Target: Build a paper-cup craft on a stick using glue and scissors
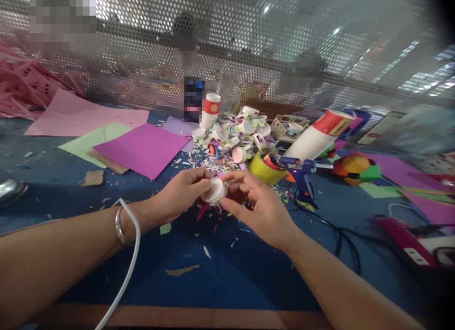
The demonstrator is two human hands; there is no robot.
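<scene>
Between my two hands is a small white round piece (213, 191), which looks like a cut-off paper cup bottom. My left hand (188, 187) pinches it at the left between thumb and fingers. My right hand (254, 197) has its curled fingers and thumb at the piece's right edge, gripping it there. Just beyond lies a heap of similar white round pieces (246, 127) with pale green paper bits on them. Colourful paper scraps are scattered around and under my hands. To the right, a blue hot glue gun (300, 171) rests by a yellow-green container (263, 169).
Purple (140, 147) and pink sheets (88, 114) lie at the left. Stacked white cups (314, 138) lean at the right, near a power strip (405, 240) and black cord (341, 230). A perforated metal screen (142, 59) borders the back. A white cable (131, 254) crosses my left wrist.
</scene>
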